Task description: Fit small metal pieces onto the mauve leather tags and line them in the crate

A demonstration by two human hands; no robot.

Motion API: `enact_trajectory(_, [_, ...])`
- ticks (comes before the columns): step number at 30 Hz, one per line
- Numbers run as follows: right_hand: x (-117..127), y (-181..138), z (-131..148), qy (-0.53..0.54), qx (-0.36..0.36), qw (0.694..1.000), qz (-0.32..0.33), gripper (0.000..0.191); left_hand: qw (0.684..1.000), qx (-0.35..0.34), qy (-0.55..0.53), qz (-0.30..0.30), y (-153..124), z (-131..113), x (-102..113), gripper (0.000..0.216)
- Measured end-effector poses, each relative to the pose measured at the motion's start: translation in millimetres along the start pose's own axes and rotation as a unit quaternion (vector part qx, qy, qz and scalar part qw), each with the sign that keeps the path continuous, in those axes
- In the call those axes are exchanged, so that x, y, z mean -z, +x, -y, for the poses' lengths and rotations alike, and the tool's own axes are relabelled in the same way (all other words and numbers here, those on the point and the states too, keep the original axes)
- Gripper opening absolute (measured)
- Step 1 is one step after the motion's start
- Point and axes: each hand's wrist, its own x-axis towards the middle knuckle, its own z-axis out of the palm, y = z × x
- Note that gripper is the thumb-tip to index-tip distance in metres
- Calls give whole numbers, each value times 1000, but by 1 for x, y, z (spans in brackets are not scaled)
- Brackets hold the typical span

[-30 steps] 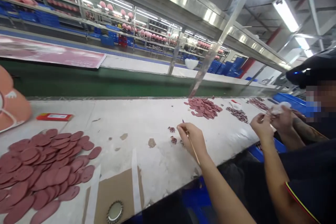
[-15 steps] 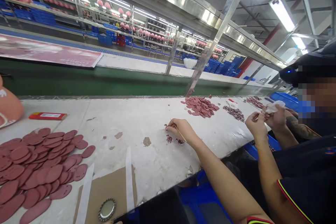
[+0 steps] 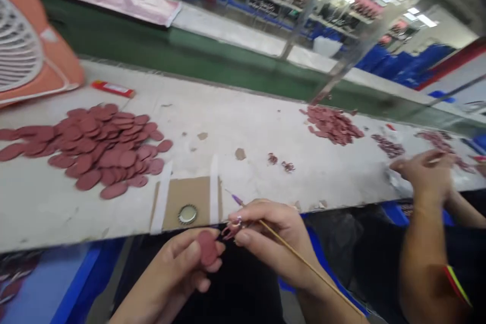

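Note:
My left hand (image 3: 178, 268) sits below the table's front edge, fingers closed on a dark pink oval piece (image 3: 207, 248). My right hand (image 3: 273, 238) is beside it, pinching a thin wooden stick (image 3: 304, 263) with a purple tip, and a small pink cut-out (image 3: 230, 230) at its fingertips. The two hands nearly touch. A large heap of the same oval pieces (image 3: 98, 147) lies on the white table at left. Two tiny cut-outs (image 3: 281, 162) lie mid-table.
A metal bottle cap (image 3: 187, 214) rests on a taped cardboard patch (image 3: 186, 197) at the table edge. An orange fan (image 3: 30, 55) and a red box (image 3: 113, 89) stand far left. A co-worker's hands (image 3: 425, 174) work at right beside another pile of ovals (image 3: 334, 124).
The view dropped toward my lap. My right hand drew back from the small cut-outs on the table to the front edge, and my left hand came into view holding an oval piece.

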Motion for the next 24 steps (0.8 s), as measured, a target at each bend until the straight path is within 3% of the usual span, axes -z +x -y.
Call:
enact_trajectory(4, [-2, -4, 5, -98, 35, 994, 29, 16, 995, 5, -11, 100, 0, 1, 1, 40])
enact_trajectory(7, [-5, -6, 8, -128, 42, 990, 45, 14, 991, 0, -31, 132, 2, 6, 9, 34])
enact_trajectory(24, [-3, -5, 8, -198, 30, 976, 83, 15, 989, 25, -45, 135, 6, 8, 11, 31])
